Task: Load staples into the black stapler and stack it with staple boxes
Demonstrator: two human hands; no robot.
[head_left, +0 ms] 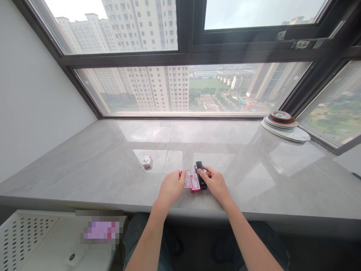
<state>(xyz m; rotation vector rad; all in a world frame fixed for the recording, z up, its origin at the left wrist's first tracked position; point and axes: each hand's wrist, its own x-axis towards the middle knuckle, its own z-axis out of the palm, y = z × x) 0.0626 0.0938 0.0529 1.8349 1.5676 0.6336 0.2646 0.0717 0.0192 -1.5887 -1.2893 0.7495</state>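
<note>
My right hand (214,183) rests its thumb and fingers around the middle of a black stapler (200,166), which lies lengthwise on the grey counter. Just left of the stapler is a flat red-and-white packet (195,183), its printing too small to read. A second red-and-white packet (187,182) lies beside it, with the thumb and fingers of my left hand (170,187) closed on its upper left edge. Farther left, apart from both hands, sits a small white box (147,161) with pink-red markings.
The grey marble-like counter (93,165) runs along a dark-framed window (180,58). A stack of round plates or mats (296,133) stands in the far right corner. Below the counter, at lower left, is a white perforated plastic bin (60,241); part of it is pixelated.
</note>
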